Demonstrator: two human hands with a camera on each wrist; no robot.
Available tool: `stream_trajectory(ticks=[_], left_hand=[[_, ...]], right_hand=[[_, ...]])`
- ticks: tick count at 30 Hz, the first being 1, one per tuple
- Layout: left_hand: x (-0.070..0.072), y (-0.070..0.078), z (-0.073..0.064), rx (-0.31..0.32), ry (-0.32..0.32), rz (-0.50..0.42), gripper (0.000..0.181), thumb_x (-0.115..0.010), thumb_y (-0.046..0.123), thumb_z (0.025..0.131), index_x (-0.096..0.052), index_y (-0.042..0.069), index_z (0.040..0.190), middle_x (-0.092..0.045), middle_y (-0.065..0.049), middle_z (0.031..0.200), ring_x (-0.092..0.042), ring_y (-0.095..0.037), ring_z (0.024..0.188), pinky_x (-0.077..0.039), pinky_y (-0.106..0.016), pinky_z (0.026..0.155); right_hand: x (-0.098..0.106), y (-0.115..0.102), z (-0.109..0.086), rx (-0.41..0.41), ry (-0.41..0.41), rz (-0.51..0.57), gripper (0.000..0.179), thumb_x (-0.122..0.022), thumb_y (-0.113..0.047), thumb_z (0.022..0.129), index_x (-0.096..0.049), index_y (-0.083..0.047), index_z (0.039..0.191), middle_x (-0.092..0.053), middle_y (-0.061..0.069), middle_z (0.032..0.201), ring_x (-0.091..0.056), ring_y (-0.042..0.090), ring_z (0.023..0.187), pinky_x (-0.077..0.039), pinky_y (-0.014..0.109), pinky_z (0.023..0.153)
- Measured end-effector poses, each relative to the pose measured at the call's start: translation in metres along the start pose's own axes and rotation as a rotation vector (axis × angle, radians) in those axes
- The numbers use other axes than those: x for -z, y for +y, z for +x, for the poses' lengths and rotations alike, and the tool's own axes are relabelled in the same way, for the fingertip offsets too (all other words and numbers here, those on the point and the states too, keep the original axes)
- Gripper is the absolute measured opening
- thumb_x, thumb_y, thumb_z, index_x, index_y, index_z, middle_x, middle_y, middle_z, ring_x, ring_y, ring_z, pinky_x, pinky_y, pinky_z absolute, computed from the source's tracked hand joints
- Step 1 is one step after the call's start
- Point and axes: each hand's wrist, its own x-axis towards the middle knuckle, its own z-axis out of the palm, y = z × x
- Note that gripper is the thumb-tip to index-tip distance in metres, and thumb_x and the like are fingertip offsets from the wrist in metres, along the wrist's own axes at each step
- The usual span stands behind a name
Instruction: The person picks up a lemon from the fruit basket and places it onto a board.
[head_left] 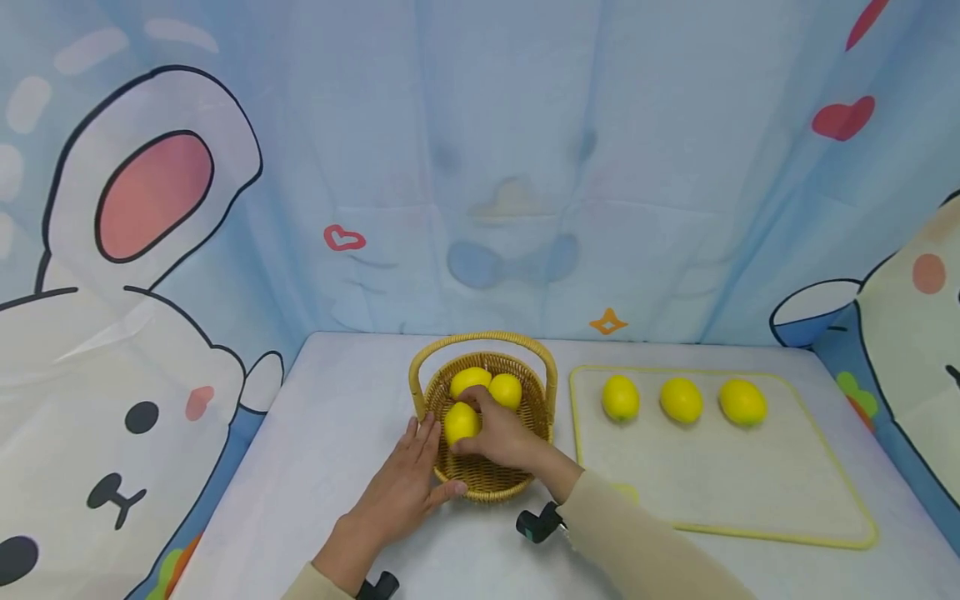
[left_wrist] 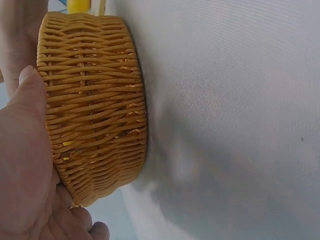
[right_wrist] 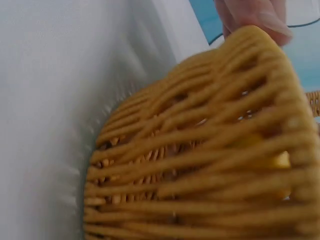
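A wicker basket (head_left: pixel 487 486) with a tall looped handle stands on the table, two lemons (head_left: pixel 506 391) lying at its far side. My right hand (head_left: pixel 504 429) reaches inside and pinches a third lemon (head_left: pixel 462 423) between thumb and fingers. Along the basket's near left side rests my left hand (head_left: pixel 405 482), its fingers extended and thumb spread along the rim. The left wrist view shows that thumb (left_wrist: pixel 31 92) against the woven wall (left_wrist: pixel 95 100). In the right wrist view the basket's weave (right_wrist: pixel 200 165) hides most of what lies inside, including the right hand's grip.
To the right lies a pale board (head_left: pixel 720 483) with a yellow edge. Three lemons sit in a row near its far side: a left one (head_left: pixel 620 398), a middle one (head_left: pixel 681 401) and a right one (head_left: pixel 743 402). A blue patterned curtain (head_left: pixel 510 167) hangs behind the white table (head_left: pixel 337 392).
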Motion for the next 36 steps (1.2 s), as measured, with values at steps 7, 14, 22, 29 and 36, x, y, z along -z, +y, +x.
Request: stream_trajectory(ticks=[7,14,22,29,36], left_hand=[[0.001,0.001,0.0,0.003,0.006,-0.004,0.096,-0.054,0.063,0.104,-0.021,-0.002,0.167,-0.011,-0.017,0.177,-0.007,-0.039,0.164,-0.023,-0.053,0.13],[0.001,0.001,-0.001,-0.001,0.011,-0.001,0.098,-0.052,0.066,0.103,-0.021,-0.002,0.167,-0.011,-0.017,0.177,-0.007,-0.04,0.164,-0.023,-0.053,0.131],[0.001,0.002,0.0,0.009,0.014,-0.016,0.095,-0.056,0.061,0.104,-0.023,-0.002,0.166,-0.011,-0.017,0.177,-0.007,-0.041,0.164,-0.023,-0.054,0.13],[-0.001,0.002,0.0,0.015,0.013,-0.024,0.095,-0.056,0.061,0.104,-0.022,-0.001,0.167,-0.01,-0.016,0.178,-0.007,-0.041,0.164,-0.024,-0.055,0.13],[0.0,0.002,0.0,0.016,0.018,-0.027,0.094,-0.056,0.061,0.104,-0.022,-0.001,0.167,-0.01,-0.015,0.178,-0.007,-0.041,0.164,-0.025,-0.055,0.129]], right_hand=[[0.01,0.002,-0.007,0.019,0.072,0.07,0.072,-0.085,-0.027,0.092,-0.049,-0.024,0.154,-0.054,0.013,0.154,-0.065,0.026,0.111,-0.059,0.043,0.092],[0.016,-0.004,-0.016,0.043,0.097,0.121,0.07,-0.085,-0.025,0.093,-0.052,-0.027,0.155,-0.055,0.01,0.153,-0.069,0.034,0.115,-0.062,0.041,0.087],[0.024,-0.01,-0.025,0.07,0.098,0.179,0.073,-0.084,-0.023,0.093,-0.05,-0.02,0.157,-0.053,0.015,0.152,-0.07,0.035,0.116,-0.063,0.04,0.087],[0.028,-0.01,-0.03,0.077,0.113,0.208,0.073,-0.085,-0.023,0.092,-0.051,-0.025,0.156,-0.055,0.013,0.15,-0.071,0.032,0.114,-0.063,0.04,0.087],[0.033,-0.01,-0.038,0.118,0.137,0.194,0.072,-0.085,-0.023,0.093,-0.051,-0.023,0.156,-0.057,0.012,0.149,-0.069,0.028,0.111,-0.062,0.04,0.089]])
